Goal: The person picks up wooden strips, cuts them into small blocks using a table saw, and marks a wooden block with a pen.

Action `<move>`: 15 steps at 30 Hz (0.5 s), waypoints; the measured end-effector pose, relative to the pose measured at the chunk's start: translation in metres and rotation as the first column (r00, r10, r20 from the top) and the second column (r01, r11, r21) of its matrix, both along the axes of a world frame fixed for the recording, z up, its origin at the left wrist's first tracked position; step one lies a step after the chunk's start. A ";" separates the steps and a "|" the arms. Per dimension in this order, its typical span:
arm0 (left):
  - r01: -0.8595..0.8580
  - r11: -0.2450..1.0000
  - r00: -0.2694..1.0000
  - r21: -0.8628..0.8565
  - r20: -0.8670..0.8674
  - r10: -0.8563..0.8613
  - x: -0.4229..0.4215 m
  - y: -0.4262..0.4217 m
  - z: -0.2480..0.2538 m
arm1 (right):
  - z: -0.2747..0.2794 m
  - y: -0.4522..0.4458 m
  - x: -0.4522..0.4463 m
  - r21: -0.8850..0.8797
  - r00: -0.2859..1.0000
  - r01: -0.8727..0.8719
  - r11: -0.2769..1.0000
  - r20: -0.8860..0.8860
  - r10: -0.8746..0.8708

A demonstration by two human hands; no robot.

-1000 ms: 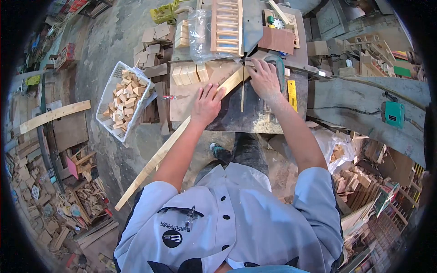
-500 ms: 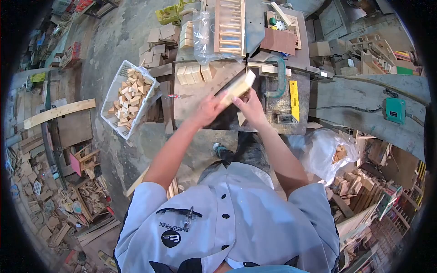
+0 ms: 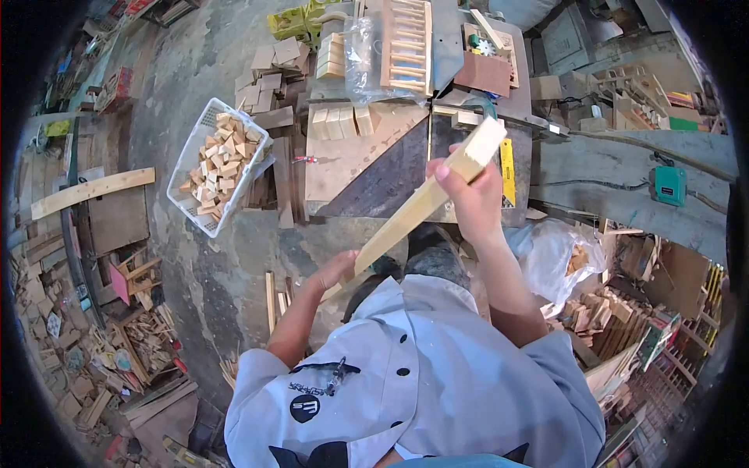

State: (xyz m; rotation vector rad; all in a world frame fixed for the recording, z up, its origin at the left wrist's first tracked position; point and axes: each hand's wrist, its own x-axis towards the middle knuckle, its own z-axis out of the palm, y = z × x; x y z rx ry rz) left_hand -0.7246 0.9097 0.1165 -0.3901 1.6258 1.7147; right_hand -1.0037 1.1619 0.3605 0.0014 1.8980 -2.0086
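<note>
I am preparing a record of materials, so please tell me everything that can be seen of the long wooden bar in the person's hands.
The wooden bar is long and pale, apparently bare timber, with smooth-looking flat sides and a squared, lighter end face. It slants from upper right to lower left in the view, seemingly raised clear of the worktable. The right hand grips it near its upper end; the left hand holds it lower down. Its lowest part is hard to make out.

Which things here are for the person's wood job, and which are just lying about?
Seems part of the job:
wooden bar, in the left hand and right hand
worktable
perhaps white crate

Probably just lying about:
plank at far left
plastic bag at right
</note>
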 end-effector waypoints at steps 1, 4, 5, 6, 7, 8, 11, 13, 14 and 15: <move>-0.042 0.999 0.999 -0.004 -0.005 0.042 0.004 0.008 0.002 | -0.010 -0.004 -0.007 0.062 1.000 0.015 0.998 -0.011 -0.014; 0.000 0.998 1.000 -0.058 -0.011 -0.001 0.014 0.008 0.031 | -0.042 -0.022 -0.027 0.367 0.996 0.041 0.929 -0.092 -0.007; -0.008 0.998 1.000 -0.056 -0.012 0.007 0.018 0.006 0.051 | -0.063 -0.027 -0.033 0.370 0.997 0.069 0.927 -0.052 -0.053; 0.013 0.969 1.000 -0.246 -0.006 -0.015 0.023 0.004 0.073 | -0.091 -0.031 -0.036 0.373 0.995 0.099 0.923 -0.016 -0.100; 0.036 0.904 0.999 -0.427 0.009 -0.036 0.032 0.002 0.085 | -0.110 -0.037 -0.036 0.469 0.990 0.128 0.874 -0.010 -0.140; 0.026 0.904 1.000 -0.426 0.005 -0.027 0.045 0.002 0.082 | -0.125 -0.044 -0.036 0.559 0.984 0.152 0.815 -0.010 -0.176; -0.082 0.723 0.997 -0.686 -0.066 0.050 0.068 -0.006 0.078 | -0.165 -0.059 -0.035 0.697 0.968 0.140 0.703 0.052 -0.245; 0.038 0.677 0.999 -0.735 0.017 -0.039 0.060 -0.021 0.095 | -0.182 -0.065 -0.030 0.715 0.957 0.144 0.684 0.077 -0.281; 0.046 0.672 0.999 -0.740 0.025 -0.041 0.057 -0.030 0.095 | -0.189 -0.064 -0.033 0.721 0.963 0.152 0.677 0.045 -0.264; -0.002 0.698 0.999 -0.716 -0.028 -0.027 0.051 -0.040 0.094 | -0.195 -0.064 -0.037 0.725 0.969 0.162 0.670 0.012 -0.247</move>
